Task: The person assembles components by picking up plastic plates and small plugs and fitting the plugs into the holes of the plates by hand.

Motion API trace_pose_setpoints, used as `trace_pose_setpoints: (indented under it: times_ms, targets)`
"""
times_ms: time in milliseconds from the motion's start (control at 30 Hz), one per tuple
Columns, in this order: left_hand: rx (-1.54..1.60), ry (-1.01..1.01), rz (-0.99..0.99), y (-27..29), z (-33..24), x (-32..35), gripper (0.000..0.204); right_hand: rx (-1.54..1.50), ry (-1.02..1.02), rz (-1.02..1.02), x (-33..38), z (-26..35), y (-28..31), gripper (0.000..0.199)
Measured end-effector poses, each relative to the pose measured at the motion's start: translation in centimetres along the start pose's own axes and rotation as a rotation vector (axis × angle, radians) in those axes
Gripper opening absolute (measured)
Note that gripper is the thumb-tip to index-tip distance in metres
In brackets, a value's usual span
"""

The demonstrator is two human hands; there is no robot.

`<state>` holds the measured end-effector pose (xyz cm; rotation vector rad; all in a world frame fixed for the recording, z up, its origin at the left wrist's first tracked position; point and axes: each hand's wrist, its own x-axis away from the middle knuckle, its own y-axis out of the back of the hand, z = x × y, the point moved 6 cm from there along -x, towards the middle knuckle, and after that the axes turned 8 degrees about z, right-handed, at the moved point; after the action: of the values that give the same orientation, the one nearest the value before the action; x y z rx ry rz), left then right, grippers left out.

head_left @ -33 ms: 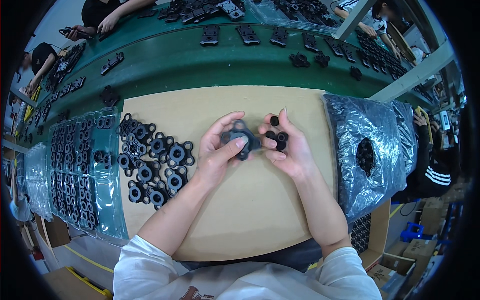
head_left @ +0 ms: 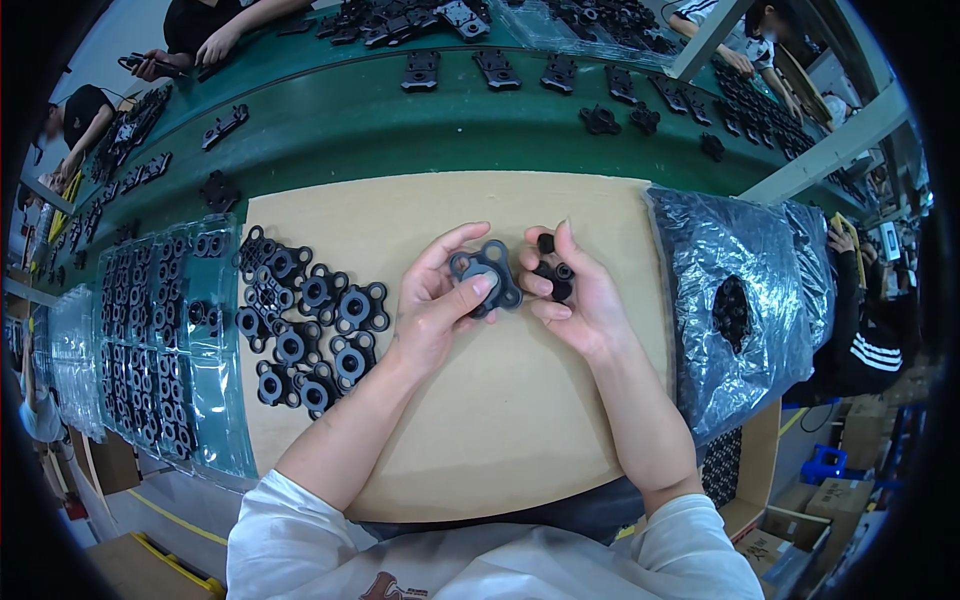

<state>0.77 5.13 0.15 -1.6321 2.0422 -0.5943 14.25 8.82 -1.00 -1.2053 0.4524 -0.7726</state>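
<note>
Above the middle of the cardboard sheet (head_left: 500, 420), my left hand (head_left: 437, 305) grips a black lobed plastic part (head_left: 496, 258) with ring-shaped holes, thumb pressed on its centre. Just right of it, my right hand (head_left: 588, 300) has curled fingers around several small black cylindrical pieces (head_left: 562, 272); one of them sits up near the thumb and fingertips. The two hands are close together, with the part's right edge near the right fingertips. To the left of my left forearm lies a loose cluster of similar lobed parts (head_left: 291, 344), each with a round centre.
At far left, clear plastic trays (head_left: 235, 400) hold rows of black parts. A torn plastic bag (head_left: 700, 330) of black pieces lies at right. Beyond the cardboard runs a green conveyor (head_left: 380, 135) carrying black parts. Co-workers' hands (head_left: 215, 45) are at its far side.
The lobed part was motion-blurred and has turned in my left hand, now showing sharply with one ring up. Pieces in my right hand have shifted slightly.
</note>
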Motion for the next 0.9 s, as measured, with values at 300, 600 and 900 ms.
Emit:
trace_pose_setpoints:
  times_ms: [300,600,900]
  targets:
    - [-0.062,-0.028,-0.013,-0.4,0.3,-0.3,0.046,0.255,0.039,-0.122,0.4,-0.1,-0.2,0.022]
    - [-0.097,0.030,-0.080,-0.1,0.4,0.1,0.043,0.764,0.154,-0.251,0.9,-0.2,-1.6,0.017]
    - [-0.073,0.021,-0.058,-0.3,1.1,0.0,0.044,0.591,0.221,-0.306,1.1,0.0,0.1,0.018]
